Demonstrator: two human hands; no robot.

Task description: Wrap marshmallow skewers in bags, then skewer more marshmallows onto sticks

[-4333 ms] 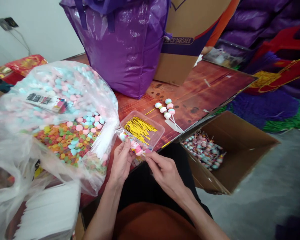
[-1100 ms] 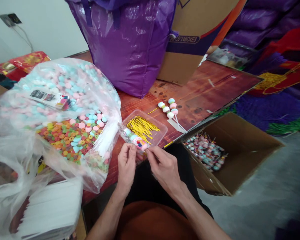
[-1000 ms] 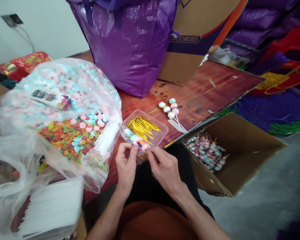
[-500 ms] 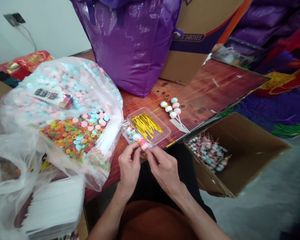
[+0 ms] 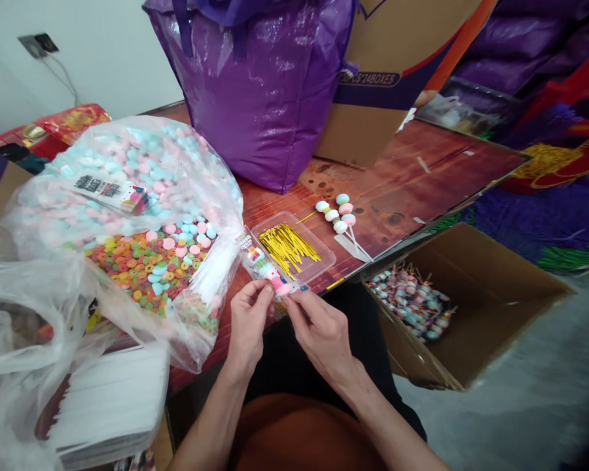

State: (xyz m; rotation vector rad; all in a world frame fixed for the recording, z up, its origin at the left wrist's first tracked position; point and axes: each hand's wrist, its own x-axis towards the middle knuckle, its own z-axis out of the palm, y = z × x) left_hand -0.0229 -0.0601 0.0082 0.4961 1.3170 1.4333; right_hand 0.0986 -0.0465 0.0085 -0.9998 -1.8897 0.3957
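Observation:
A candy skewer in a clear printed wrapper (image 5: 266,268) lies slanted between my hands, its pink end nearest me. My left hand (image 5: 248,320) pinches the wrapper beside that end, fingers closed. Thumb and fingertips of my right hand (image 5: 320,324) are closed on the wrapper's near edge; the exact grip is partly hidden. Just beyond is a clear plastic tray (image 5: 328,258) holding many gold twist ties (image 5: 287,245). Two unwrapped candy skewers (image 5: 338,214) on white sticks rest to the right of the tray.
Left is a big plastic bag of pastel candies (image 5: 177,154), with ring gummies (image 5: 132,268) and white sticks (image 5: 216,261) by it. A purple bag (image 5: 260,98) stands behind. An open carton (image 5: 491,307) at right holds wrapped skewers (image 5: 412,301). White sheets (image 5: 110,399) are stacked at lower left.
My fingertips have moved slightly apart at the near end of the wrapper, and more of the wrapped candy skewer shows. The view has shifted slightly.

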